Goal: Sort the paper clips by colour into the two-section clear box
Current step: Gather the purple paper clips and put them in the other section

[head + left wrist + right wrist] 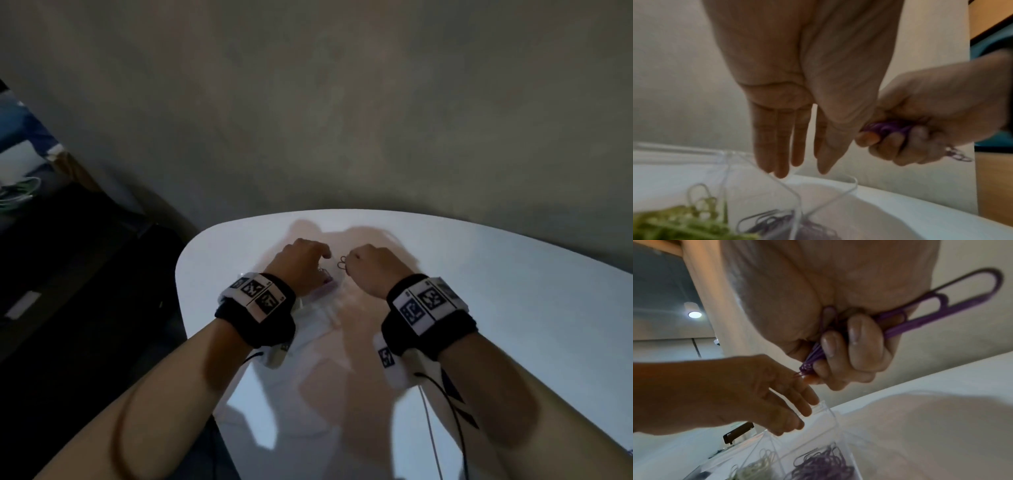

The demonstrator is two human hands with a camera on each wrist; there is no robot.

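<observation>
While my right hand (842, 353) grips a bundle of purple paper clips (910, 318) above the clear box (830, 420), I judge the step in hand to be feeding that bundle into the purple section. My right fingers (863, 340) are curled tight round the clips, whose long loops jut out past the heel of my palm, while the short ends poke from the other side of the fist, toward my left hand (797, 91).

My left fingers (781, 139) hang nearly straight and close together, tips pointing down at the box's far rim. In the right wrist view the left thumb and forefinger seem to meet at the clip ends sticking out of my right fist; whether they already pinch one or only touch it, I cannot tell for the blur.

The box sits on the white table (513, 274), toward its far left corner, under both hands. Its two sections lie side by side: the green clips (674, 224) fill one, the purple heap (824, 465) the other, with a clear divider between them.

The next move, as I judge it, calls for drawing clips from the fist and loosing them over the purple side only. The loops may be tangled, so a pull could drag several at once, and some might fall across the divider.
</observation>
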